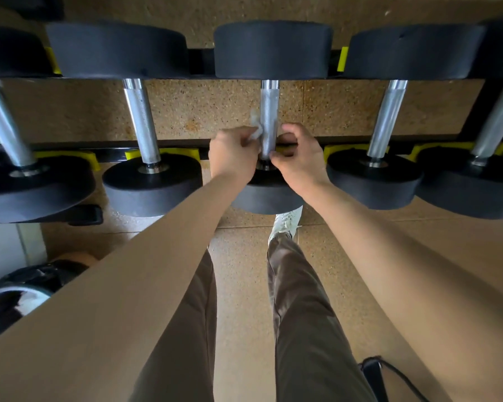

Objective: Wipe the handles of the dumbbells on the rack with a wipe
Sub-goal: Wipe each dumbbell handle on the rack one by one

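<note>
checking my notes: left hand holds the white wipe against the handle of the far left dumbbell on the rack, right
Wrong dumbbell. The head view shows the left hand holding the white wipe against the handle of the middle dumbbell on the rack, not the far left one.

A gym, clearly. Black dumbbells [273,50] sit in a row on a yellow-padded rack [341,149]. Speckled rubber flooring [244,285] lies underneath.

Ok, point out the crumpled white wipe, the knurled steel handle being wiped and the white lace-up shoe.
knurled steel handle [269,111]: head view, bare knurled middle.
crumpled white wipe [256,128]: head view, loose upper end.
white lace-up shoe [286,220]: head view, laces.
</note>
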### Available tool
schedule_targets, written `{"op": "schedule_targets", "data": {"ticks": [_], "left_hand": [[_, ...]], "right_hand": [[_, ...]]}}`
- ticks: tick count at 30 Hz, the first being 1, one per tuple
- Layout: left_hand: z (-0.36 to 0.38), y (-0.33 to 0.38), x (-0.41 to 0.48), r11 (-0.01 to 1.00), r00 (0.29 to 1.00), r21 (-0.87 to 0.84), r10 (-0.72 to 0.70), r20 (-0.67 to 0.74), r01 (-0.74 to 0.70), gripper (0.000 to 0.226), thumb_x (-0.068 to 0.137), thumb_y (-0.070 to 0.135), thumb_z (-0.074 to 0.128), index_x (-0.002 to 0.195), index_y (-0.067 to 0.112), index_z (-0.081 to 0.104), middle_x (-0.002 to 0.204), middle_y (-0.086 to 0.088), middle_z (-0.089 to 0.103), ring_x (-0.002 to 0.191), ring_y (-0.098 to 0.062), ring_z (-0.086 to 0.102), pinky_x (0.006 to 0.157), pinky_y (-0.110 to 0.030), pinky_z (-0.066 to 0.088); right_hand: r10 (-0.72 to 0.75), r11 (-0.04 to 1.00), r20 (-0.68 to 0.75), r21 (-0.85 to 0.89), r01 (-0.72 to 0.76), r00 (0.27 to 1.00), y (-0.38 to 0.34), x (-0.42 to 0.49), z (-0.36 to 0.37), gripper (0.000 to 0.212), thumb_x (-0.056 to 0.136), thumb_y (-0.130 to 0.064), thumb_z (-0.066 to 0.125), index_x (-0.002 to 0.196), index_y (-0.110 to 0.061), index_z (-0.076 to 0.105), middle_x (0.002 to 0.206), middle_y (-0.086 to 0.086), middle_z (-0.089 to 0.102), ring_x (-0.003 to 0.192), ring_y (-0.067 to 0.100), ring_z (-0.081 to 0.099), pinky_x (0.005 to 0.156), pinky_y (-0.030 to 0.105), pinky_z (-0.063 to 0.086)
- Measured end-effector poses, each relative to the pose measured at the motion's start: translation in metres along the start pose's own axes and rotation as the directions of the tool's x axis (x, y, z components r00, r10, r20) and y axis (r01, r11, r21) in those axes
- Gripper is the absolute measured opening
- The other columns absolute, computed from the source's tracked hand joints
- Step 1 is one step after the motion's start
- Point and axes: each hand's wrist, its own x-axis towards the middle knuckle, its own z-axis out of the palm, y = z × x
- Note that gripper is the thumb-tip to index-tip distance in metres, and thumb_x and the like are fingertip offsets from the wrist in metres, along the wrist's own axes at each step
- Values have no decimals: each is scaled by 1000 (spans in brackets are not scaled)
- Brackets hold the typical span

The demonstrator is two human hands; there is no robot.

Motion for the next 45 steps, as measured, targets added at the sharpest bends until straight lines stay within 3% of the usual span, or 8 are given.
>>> {"op": "schedule_targets", "data": {"ticks": [2, 7, 11, 21, 32, 36, 42, 45], "left_hand": [[-6, -8, -11, 1000, 998, 6, -23, 58, 22, 24, 91, 12, 64, 106, 20, 81, 80, 0, 72, 64, -13, 58, 59, -24, 44], [-17, -5, -20, 949, 981, -309, 0, 194, 61, 30, 82, 15, 61, 87, 41, 75, 78, 3, 69, 71, -16, 56, 71, -30, 42], [-20, 4, -14, 941, 975, -337, 59, 213, 16, 37, 84, 4, 59, 91, 37, 73, 95, -17, 71, 81, -41, 61, 77, -50, 53], [-17, -1, 3, 960, 988, -237, -139, 63, 150, 40, 86, -4, 54, 107, 28, 66, 97, 10, 72, 99, -8, 68, 90, -32, 58], [-12, -11, -3, 944, 979, -263, -184, 84, 200, 36, 82, 1, 60, 98, 33, 67, 97, 8, 75, 95, -16, 69, 90, -42, 58], [-12, -13, -6, 927, 973, -301, -199, 114, 224, 38, 85, -1, 61, 96, 34, 68, 99, 9, 76, 99, -13, 70, 93, -42, 58], [-8, -17, -5, 920, 955, -318, -145, 260, 227, 44, 92, -3, 60, 123, 27, 68, 120, 6, 73, 119, -18, 65, 110, -41, 47], [-6, -17, -5, 922, 957, -315, -149, 249, 226, 43, 89, -1, 62, 125, 22, 70, 118, 6, 74, 119, -20, 66, 111, -45, 46]], "right_hand": [[-64, 997, -34, 34, 65, 997, -6, -6, -2, 51, 82, -16, 76, 129, -19, 58, 112, -6, 63, 90, 4, 64, 80, 14, 53], [-185, 978, 55, 106, 179, 981, -14, -18, -16, 55, 80, -13, 73, 132, -28, 60, 130, -5, 59, 113, 5, 59, 90, 22, 55], [-189, 978, 91, 111, 179, 978, -24, -11, -39, 22, 82, -11, 77, 101, -20, 70, 100, -5, 72, 91, 6, 70, 82, 24, 58], [-127, 991, -411, -4, 137, 903, -22, 33, -37, 17, 84, -6, 71, 78, -12, 56, 73, -11, 54, 67, 1, 52, 59, 13, 46], [-401, 913, -152, -143, 382, 903, -7, -13, 1, 23, 70, 10, 54, 68, -12, 56, 59, -8, 47, 52, 15, 40, 51, 27, 28], [-236, 969, -28, -89, 232, 971, -9, -15, -21, 28, 79, 9, 65, 78, -18, 60, 71, -13, 56, 64, 1, 55, 55, 24, 46], [35, 997, -442, 71, -4, 896, -8, 14, -43, 33, 88, 0, 63, 117, -13, 67, 95, -13, 63, 90, 6, 67, 80, 29, 60], [-3, 1000, -275, -3, 3, 962, -10, 13, -24, 33, 89, 1, 62, 118, -13, 72, 103, 1, 72, 92, 13, 68, 80, 36, 62]]}}
